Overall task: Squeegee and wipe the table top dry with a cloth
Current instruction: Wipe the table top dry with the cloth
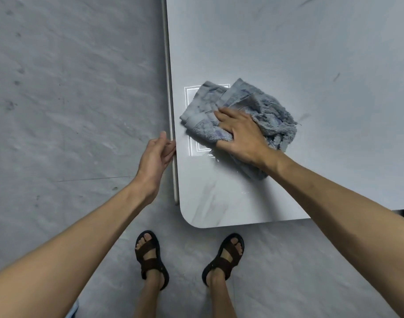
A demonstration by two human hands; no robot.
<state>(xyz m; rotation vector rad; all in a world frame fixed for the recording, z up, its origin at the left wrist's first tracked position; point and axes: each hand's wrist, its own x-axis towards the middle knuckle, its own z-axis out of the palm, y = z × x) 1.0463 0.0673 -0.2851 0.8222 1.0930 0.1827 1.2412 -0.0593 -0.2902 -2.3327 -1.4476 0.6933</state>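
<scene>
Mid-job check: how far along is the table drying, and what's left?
Done: no squeegee is in view, so that pass may be finished; I cannot confirm. In hand: the right hand presses the crumpled grey-blue terry cloth on the pale grey table top near its left edge; the left hand touches that edge. Left: faint streaks by the near rounded corner and dark marks farther back may need wiping.

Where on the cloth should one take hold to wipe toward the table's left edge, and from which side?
Take the cloth at its thick bunched middle, where the right hand presses it, coming from above on the near side. Its left part lies in flat folds with little to pinch, and its frayed right part is loose and would likely trail.
</scene>
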